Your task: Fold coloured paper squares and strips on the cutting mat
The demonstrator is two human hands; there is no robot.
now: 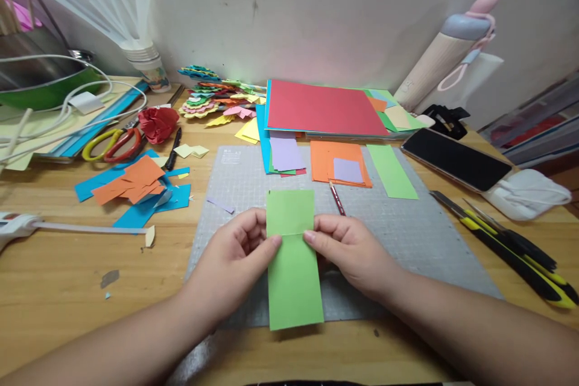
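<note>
A light green paper strip (295, 280) is held up over the front of a grey cutting mat (384, 277). A crease runs across it, a little above its middle. My left hand (239, 253) pinches its left edge at the crease, thumb in front and fingers behind. On the opposite edge, my right hand (353, 247) grips it the same way. Just beyond lies a dark red pencil (337, 199). Orange paper pieces (321, 160) with a small purple square (348, 170) on top lie behind it, and another light green strip (392, 172) is to their right.
Scissors (108, 148), a black pen (174, 149) and blue and orange scraps (136, 184) lie left. Red paper (323, 107) tops a stack at the back. A phone (456, 154), a charger (520, 193) and a yellow-black utility knife (502, 253) lie right. A glue gun (18, 224) rests far left.
</note>
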